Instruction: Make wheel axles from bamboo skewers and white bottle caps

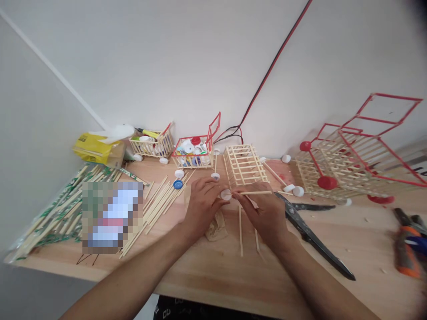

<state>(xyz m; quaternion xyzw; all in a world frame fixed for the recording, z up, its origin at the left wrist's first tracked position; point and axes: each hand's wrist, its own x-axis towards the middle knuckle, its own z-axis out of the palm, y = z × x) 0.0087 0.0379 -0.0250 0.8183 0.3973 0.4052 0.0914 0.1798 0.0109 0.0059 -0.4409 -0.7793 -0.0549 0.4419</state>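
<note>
My left hand (202, 205) pinches a small white bottle cap (226, 194) between thumb and fingers. Opposite it, my right hand (263, 212) pinches a thin wooden stick (258, 192) that points right, its left end meeting the cap. Both hands hover over the middle of the wooden table (207, 266). Just behind them stands an unpainted stick cage (244, 165). Two loose sticks (240, 231) lie on the table below my hands.
Black scissors (310, 231) lie right of my right hand. A large stick cart with red frame and wheels (350, 164) stands at the right. Two small stick baskets (195, 153) with caps, loose chopsticks (156, 204), wrapped chopstick packs (50, 218) and orange-handled pliers (405, 249) are around.
</note>
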